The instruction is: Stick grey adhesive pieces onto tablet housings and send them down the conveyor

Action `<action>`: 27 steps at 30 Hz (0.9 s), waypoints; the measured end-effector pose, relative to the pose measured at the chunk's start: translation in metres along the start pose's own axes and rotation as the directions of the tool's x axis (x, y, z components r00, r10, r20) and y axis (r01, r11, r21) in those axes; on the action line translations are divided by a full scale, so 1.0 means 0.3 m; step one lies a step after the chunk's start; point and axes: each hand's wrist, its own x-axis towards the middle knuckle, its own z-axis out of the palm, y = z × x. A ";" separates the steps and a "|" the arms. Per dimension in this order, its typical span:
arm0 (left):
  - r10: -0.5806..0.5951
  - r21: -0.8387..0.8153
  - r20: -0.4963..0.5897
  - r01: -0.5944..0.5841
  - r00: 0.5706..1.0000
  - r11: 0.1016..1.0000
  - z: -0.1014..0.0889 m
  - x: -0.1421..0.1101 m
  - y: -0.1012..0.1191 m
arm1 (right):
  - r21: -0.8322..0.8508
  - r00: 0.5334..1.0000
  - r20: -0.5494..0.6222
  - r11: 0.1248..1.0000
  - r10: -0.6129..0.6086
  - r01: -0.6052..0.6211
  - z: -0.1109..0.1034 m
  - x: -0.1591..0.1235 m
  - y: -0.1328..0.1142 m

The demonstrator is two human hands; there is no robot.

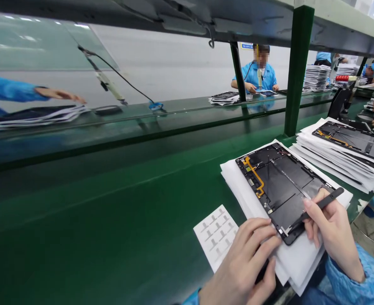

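The right hand [334,222] pinches tweezers [326,200], their tips at the near corner of a panel [285,173] lying on a paper stack [242,190] atop a green bench [111,228]. The left hand [244,262], fingers bent and slightly spread, rests at the panel's edge, partly hiding a sheet [204,232] with gray marks. A 2nd panel [355,137] tops another stack [352,173].

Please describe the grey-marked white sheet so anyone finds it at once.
On the green worktable, find the nearer white-paper stack bearing a flat black device. Left of it, partly behind the left hand, lies a flat white sheet. Unlike the stacked papers, it shows rows of small grey shapes.
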 end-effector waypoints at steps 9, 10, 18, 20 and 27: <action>-0.043 -0.027 -0.002 0.043 0.999 0.999 -0.009 0.014 0.006 | -0.071 1.000 -0.016 0.997 -0.006 0.004 0.008 -0.020 -0.005; -0.047 -0.026 -0.001 0.047 0.999 0.999 -0.010 0.014 0.006 | -0.071 1.000 -0.024 0.997 -0.004 0.002 0.010 -0.023 -0.006; -0.049 -0.020 -0.008 0.049 0.999 0.999 -0.012 0.017 0.014 | -0.088 0.997 -0.065 0.995 0.031 -0.037 0.022 -0.034 -0.018; -0.053 -0.013 -0.005 0.052 0.999 0.999 -0.016 0.020 0.015 | -0.086 0.998 -0.058 0.996 -0.001 -0.004 0.020 -0.034 -0.011; -0.055 0.013 0.023 0.055 0.998 0.998 -0.016 0.022 0.010 | -0.081 0.998 -0.041 0.996 -0.051 0.048 0.020 -0.033 -0.004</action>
